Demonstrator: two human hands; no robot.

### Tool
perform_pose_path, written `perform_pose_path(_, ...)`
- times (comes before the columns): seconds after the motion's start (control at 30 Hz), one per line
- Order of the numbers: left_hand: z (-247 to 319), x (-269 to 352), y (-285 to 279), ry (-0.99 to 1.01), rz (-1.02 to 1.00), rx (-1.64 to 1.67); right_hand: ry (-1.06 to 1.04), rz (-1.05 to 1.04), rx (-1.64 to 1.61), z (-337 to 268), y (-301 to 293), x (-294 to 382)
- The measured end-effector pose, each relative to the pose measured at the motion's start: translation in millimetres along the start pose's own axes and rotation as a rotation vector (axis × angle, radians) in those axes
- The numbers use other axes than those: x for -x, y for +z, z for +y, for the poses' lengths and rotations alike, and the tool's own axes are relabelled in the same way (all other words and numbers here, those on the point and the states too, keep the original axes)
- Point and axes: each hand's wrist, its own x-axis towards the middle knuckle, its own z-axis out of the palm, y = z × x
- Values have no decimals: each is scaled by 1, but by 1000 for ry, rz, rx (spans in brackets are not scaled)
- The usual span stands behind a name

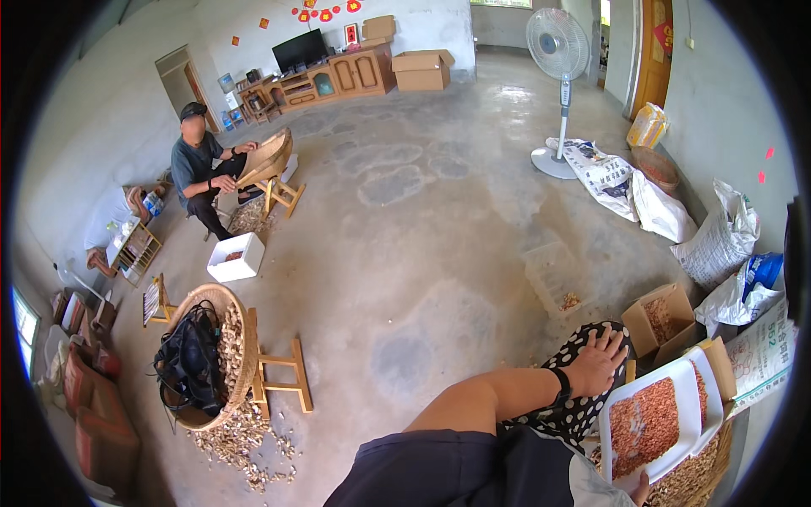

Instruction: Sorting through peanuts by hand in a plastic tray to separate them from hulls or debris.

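My left hand [599, 364] lies palm down on a knee in polka-dot fabric [580, 339], fingers spread and holding nothing. Only part of my right hand [642, 489] shows, gripping the near edge of a white tray [687, 409]. Reddish shelled peanuts [643, 421] cover much of the tray's bottom. Just behind it is a second white tray [715, 405], also with peanuts. Under the trays, a woven basket [722, 466] holds unshelled peanuts or shells; I cannot tell which.
A cardboard box [681, 323] and woven sacks [722, 241] line the right wall. At left, a round basket [250, 342] with peanuts and a black bag [196, 361] leans on a wooden stand [298, 386]. Beyond, a seated person [196, 152] holds a winnowing basket [269, 155].
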Motion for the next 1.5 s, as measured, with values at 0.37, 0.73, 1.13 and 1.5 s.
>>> perform_pose_path(0.37,15,6,16,194,-108,72,-11,-37,8,-4,-3,-7)
perform_pose_path(0.73,13,7,19,196,-181,90,6,-26,10,3,-25,1)
perform_pose_path(1.13,14,-1,29,183,-136,126,61,4,-6,19,-47,5)
perform_pose_path(1.5,17,-7,32,168,-186,101,103,28,-13,26,-64,10)
